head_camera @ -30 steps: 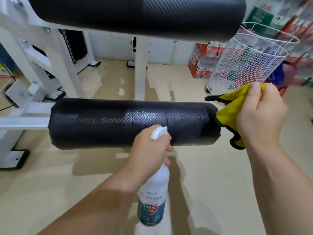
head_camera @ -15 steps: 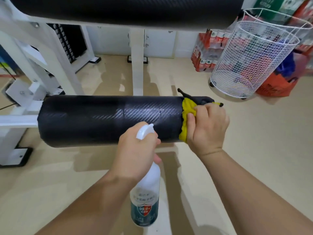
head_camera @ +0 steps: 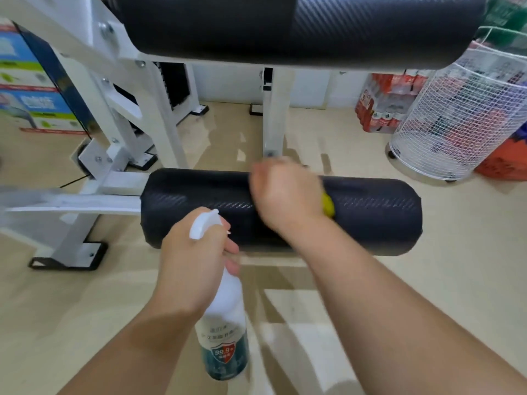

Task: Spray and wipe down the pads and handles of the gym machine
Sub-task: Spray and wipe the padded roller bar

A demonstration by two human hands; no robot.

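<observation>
Left hand (head_camera: 196,260) wrapped round spray bottle (head_camera: 225,337) neck, just before black roller pad (head_camera: 376,215), right hand (head_camera: 285,198), blurred, clutching yellow cloth (head_camera: 328,206) against pad's middle, hands near each other

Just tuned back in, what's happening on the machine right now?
A person is wiping the lower roller pad of the gym machine. The right-hand grip presses a bunched yellow cloth against that pad near mid-length; it is motion-blurred, so likely mid-stroke. The left-hand grip holds the spray bottle by its neck just in front of the pad. Neither hand touches the upper pad.
</observation>
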